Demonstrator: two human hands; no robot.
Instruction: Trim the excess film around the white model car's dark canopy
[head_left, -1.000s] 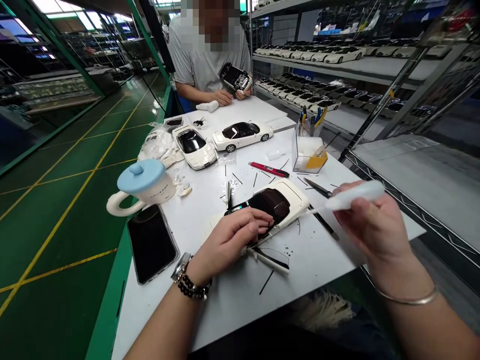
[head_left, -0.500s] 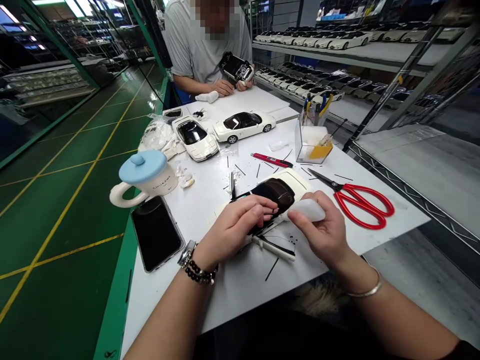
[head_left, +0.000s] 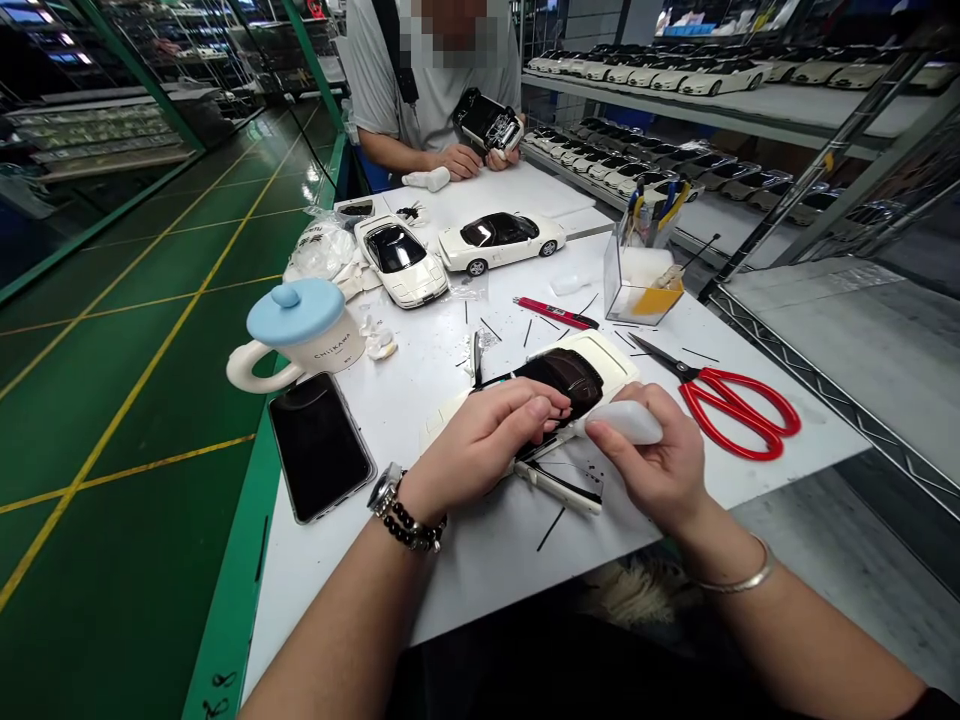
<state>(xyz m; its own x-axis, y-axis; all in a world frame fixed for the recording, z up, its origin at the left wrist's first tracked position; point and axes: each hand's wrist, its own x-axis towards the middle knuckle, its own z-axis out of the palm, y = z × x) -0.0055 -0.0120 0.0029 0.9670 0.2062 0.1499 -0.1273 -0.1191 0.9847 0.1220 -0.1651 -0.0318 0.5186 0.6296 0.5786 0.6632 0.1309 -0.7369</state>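
Far left on the worktop [head_left: 465, 610]: mug [head_left: 330, 345] with blue lid, phone [head_left: 322, 448] lying just in front of it. Next, left hand [head_left: 491, 440]: laid over the near side of the white model car [head_left: 619, 358], fingers bent and bunched, tips by the dark roof. Can't tell if they pinch anything; fingertips partly hidden.

Car sits under and just beyond the hands, one end showing left of the left hand, the other reaching past it to the right. Near door [head_left: 562, 488] swung out, below and between the hands. Far door [head_left: 476, 358] also out.

Right hand [head_left: 664, 465]: closed around a white squeeze bottle [head_left: 628, 423], nozzle pointing left at the car's near side, close to the left fingertips. Exact nozzle contact unclear. Right of that, red-handled scissors [head_left: 709, 378] lie flat, clear of the right hand.
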